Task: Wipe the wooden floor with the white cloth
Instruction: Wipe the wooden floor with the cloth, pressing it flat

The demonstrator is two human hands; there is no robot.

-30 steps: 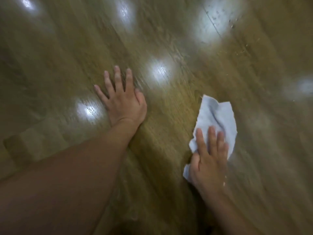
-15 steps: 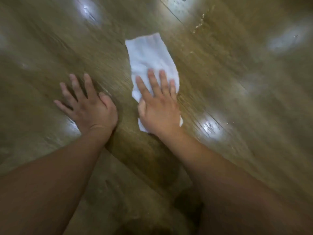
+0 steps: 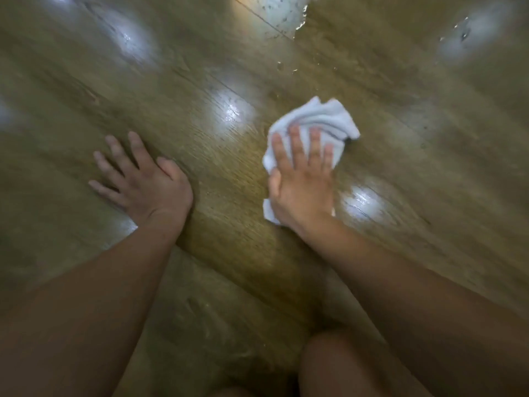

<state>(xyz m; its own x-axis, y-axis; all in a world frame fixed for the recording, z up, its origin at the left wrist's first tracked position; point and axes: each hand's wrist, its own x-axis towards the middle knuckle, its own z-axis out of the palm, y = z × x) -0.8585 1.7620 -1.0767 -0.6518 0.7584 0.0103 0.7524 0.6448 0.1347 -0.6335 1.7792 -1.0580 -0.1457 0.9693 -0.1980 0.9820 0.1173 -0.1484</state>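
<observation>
The white cloth (image 3: pixel 323 121) lies bunched on the wooden floor (image 3: pixel 229 67) right of centre. My right hand (image 3: pixel 300 181) presses flat on the cloth with straight fingers, covering its near half. My left hand (image 3: pixel 143 181) rests flat on the bare floor to the left, fingers spread, about a hand's width from the cloth. Both forearms reach in from the bottom of the view.
Bright light reflections (image 3: pixel 232 113) dot the glossy planks. Water droplets (image 3: pixel 286 67) and a wet patch (image 3: pixel 274 12) show at the top centre. A bare knee (image 3: pixel 343 368) sits at the bottom edge.
My right hand has slid the cloth to the right, away from my left hand, and the cloth has bunched up from its flat spread. My left hand stays planted on the floor.
</observation>
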